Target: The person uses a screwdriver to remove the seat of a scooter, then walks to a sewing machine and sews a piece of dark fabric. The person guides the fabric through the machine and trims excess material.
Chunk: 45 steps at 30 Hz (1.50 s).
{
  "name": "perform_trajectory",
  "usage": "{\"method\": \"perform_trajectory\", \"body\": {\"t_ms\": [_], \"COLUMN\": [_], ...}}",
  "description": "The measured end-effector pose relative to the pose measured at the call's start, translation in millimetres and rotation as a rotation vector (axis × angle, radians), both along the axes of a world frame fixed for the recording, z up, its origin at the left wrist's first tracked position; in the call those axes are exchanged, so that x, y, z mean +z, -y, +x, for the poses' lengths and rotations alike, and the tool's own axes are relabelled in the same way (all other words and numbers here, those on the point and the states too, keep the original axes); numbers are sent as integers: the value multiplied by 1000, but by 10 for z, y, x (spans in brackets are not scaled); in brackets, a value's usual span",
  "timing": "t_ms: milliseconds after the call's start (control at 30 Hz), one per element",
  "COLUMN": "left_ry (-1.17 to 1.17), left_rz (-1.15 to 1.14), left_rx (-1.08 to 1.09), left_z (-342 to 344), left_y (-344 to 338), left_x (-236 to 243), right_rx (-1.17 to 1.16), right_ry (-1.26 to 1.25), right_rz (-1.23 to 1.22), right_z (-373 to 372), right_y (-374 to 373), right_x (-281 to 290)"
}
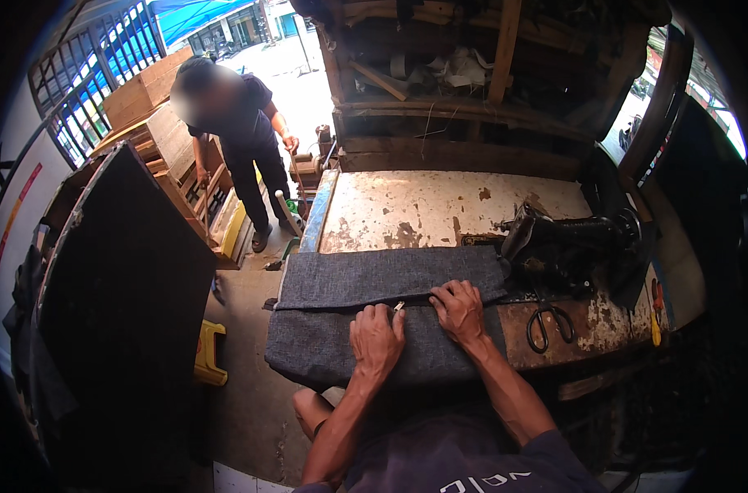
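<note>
Dark grey fabric [333, 275] lies over the near side of the worktable, with a long seam or fold running across it. My left hand [376, 338] has its fingers curled on the cloth just below that fold. At the fold farther right, my right hand [458, 312] grips the cloth with bent fingers. A small pale metal piece [399, 306], which looks like a zipper pull, shows between the two hands. The right end of the cloth reaches the black sewing machine [555, 242]; the machine's needle area cannot be made out.
Black-handled scissors [548, 327] lie right of the cloth, and a screwdriver [657, 312] near the table's right edge. Wooden shelving [464, 152] rises behind the worn tabletop [374, 205]. At left stand a dark panel [136, 304] and yellow stool [211, 353]. Another person [242, 123] bends over wooden pieces.
</note>
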<state>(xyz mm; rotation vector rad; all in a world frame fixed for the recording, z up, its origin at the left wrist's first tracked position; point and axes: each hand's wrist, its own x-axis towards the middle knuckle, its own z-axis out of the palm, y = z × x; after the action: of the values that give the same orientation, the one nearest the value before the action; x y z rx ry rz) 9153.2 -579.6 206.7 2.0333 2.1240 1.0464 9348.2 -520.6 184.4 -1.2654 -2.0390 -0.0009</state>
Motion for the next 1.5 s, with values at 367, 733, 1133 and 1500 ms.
{"method": "perform_trajectory", "body": {"t_ms": [367, 733, 1133, 1500], "left_ry": [-287, -304, -78, -266], "left_rz": [-186, -381, -327, 201], "left_rx": [1, -49, 149, -85], "left_z": [170, 5, -1197, -827], "left_y": [-227, -406, -134, 139], "left_x": [-146, -150, 81, 27], "right_rx": [3, 4, -12, 149], "right_ry": [-42, -62, -73, 109], "right_rz": [-11, -13, -40, 73], "right_z": [-12, 11, 30, -118], "right_y": [-4, 5, -26, 260], "right_x": [17, 4, -21, 103]}}
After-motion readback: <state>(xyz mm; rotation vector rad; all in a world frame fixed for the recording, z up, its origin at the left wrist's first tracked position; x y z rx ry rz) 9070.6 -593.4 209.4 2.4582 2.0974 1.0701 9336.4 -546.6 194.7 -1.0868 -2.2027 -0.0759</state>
